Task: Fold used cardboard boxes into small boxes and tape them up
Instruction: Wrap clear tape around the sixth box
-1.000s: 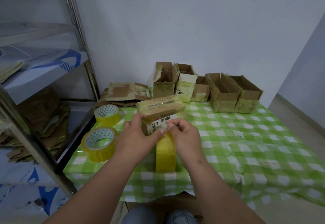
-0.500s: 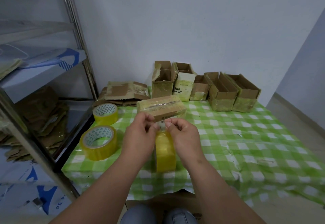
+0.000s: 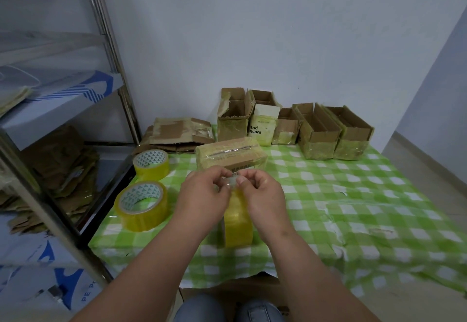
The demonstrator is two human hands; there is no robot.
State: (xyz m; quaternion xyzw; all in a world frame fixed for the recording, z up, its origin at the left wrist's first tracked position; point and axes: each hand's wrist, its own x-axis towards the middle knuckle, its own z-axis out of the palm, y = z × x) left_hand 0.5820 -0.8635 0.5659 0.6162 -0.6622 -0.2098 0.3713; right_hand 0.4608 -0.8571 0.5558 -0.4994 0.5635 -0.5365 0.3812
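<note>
At centre of the bench (image 3: pixel 379 195), green-check cloth: both hands meet just in front of a closed, tape-wrapped small box (image 3: pixel 231 153). Left hand (image 3: pixel 202 197) and right hand (image 3: pixel 262 195) both have fingers curled, pinching the loose end of clear tape (image 3: pixel 232 182) between thumb and forefinger tips, right at the box's near face by the barcode label. Strip runs down to a yellow tape roll (image 3: pixel 238 223) standing on edge on the bench, directly below the hands at 6 o'clock from the box, partly hidden by the wrists.

Two more yellow tape rolls lie flat at 9 o'clock of the hands: near one (image 3: pixel 141 205), far one (image 3: pixel 151 164), apart from each other.

At 12 o'clock, along the wall: a row of open-topped taped boxes (image 3: pixel 318 132), touching side by side, one with a white printed panel (image 3: pixel 261 125). At 11 o'clock, a stack of flattened cardboard (image 3: pixel 177 134) against the wall.

At 9 o'clock off the bench: metal shelf rack (image 3: pixel 111 43), more flattened cardboard (image 3: pixel 58 159) on its lower shelf
</note>
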